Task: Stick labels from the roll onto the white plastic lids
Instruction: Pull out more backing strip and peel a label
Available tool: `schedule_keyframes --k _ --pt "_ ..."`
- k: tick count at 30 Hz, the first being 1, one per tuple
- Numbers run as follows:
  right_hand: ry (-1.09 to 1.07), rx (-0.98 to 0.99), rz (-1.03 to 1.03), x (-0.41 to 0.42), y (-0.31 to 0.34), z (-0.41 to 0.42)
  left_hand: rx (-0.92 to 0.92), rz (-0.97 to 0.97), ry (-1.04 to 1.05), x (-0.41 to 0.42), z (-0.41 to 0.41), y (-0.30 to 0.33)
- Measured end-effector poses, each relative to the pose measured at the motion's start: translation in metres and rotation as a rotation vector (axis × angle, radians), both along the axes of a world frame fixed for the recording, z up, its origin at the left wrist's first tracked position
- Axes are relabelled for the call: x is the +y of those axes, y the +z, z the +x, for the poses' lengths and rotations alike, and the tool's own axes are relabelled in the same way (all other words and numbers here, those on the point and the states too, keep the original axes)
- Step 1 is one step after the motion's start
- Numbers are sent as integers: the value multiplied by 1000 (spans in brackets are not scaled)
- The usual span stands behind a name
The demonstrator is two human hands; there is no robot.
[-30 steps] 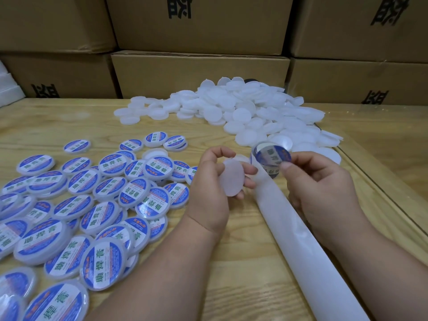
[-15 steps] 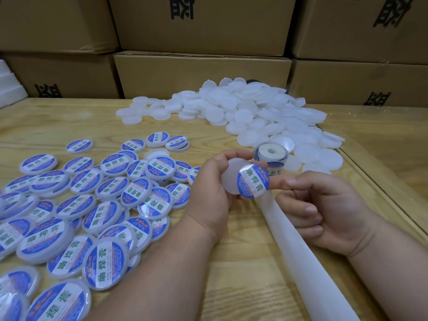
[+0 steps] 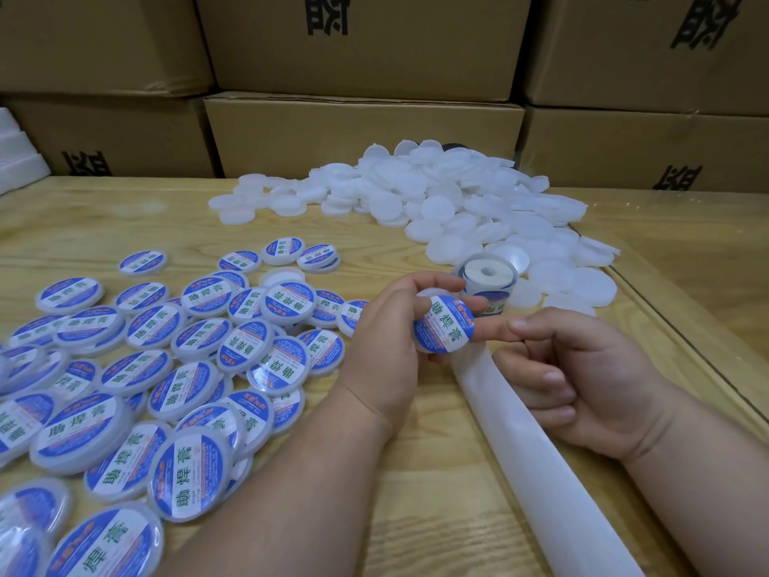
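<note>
My left hand (image 3: 387, 339) grips a white plastic lid (image 3: 428, 292) upright at its edge, face turned to me. A round blue and white label (image 3: 443, 329) lies over the lid's face. My right hand (image 3: 582, 381) holds the label's right edge between index fingertip and thumb, its other fingers curled. The label roll (image 3: 489, 281) stands just behind the lid. Its bare backing strip (image 3: 541, 460) trails toward me under my right hand. A pile of plain white lids (image 3: 457, 202) lies beyond.
Several labelled lids (image 3: 166, 368) are spread over the left half of the wooden table (image 3: 125, 218). Cardboard boxes (image 3: 362, 131) are stacked along the table's far side. A groove runs along the table at the right.
My right hand peeled a label off the roll and carried it left onto the lid in my left hand. The label now covers the lid's face.
</note>
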State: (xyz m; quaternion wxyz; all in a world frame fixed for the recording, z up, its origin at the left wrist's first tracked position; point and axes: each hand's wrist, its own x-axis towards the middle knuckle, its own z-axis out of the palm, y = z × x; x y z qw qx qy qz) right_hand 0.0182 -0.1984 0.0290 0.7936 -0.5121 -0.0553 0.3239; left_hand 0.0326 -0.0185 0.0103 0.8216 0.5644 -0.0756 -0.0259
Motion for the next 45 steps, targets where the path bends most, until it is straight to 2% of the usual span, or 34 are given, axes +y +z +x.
schedule_keyframes --k 16,30,42,45 --pt "-19 4 -28 1 0 -1 -14 -17 11 -1 -8 7" --pt "-16 -18 -51 0 0 -1 -119 227 104 -4 -5 -2" --pt "60 -91 -2 -1 2 -4 -211 218 253 -8 -2 -7" --pt "-18 -107 58 -1 1 -2 -174 165 280 -7 -1 -6"
